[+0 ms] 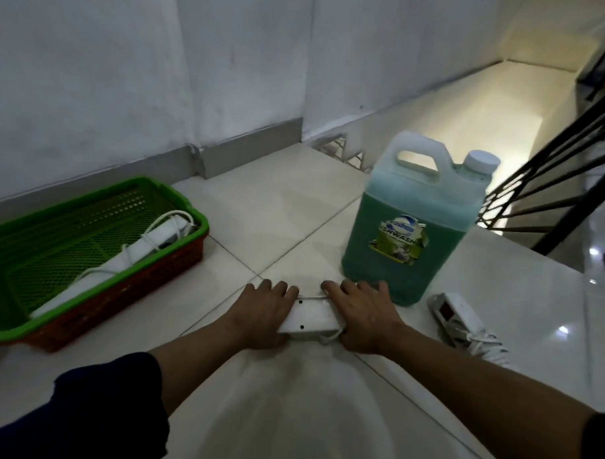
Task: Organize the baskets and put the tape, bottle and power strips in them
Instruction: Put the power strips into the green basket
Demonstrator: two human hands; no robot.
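Observation:
A white power strip (310,319) lies on the tiled floor between my hands, its underside up and its cord wound around it. My left hand (262,308) grips its left end and my right hand (363,315) grips its right end. Just behind them stands a large jug-shaped bottle (412,226) of green dishwash liquid with a white cap. A second white power strip (457,317) with a red switch lies to the right, its cord bundled. On the left, a green basket (97,284) nested in a red basket (145,285) holds another white power strip (146,248). No tape is in view.
A white wall with a grey skirting runs behind the baskets. Beyond the bottle the floor ends at a descending staircase (470,98) with a black metal railing (553,176) at the right.

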